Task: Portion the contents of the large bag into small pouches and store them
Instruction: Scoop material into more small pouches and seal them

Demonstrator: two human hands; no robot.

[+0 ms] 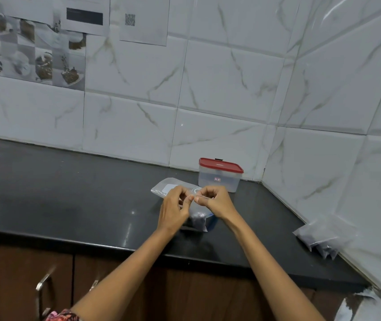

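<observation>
Head view: both hands meet just in front of the clear rectangular plastic tub with the red lid [219, 176], the landmark here. Left hand [174, 208] and right hand [215, 201] each pinch the top edge of a small clear plastic pouch with dark granules [197, 218]; it hangs between them, bottom on or just above the black stone counter [69, 200]. Probably closing the mouth.

Handling, judged: film is thin, floppy, slippery; the dark fill sits low, so the pouch is light but bottom-heavy. Grip belongs at the top strip, both corners, kept upright or the grains spill.

A flat clear plastic packet with a white label [166, 188] lies left of the tub, partly behind the hands. Filled clear pouches in a pile [321, 237] rest well right of the tub against the wall.
</observation>
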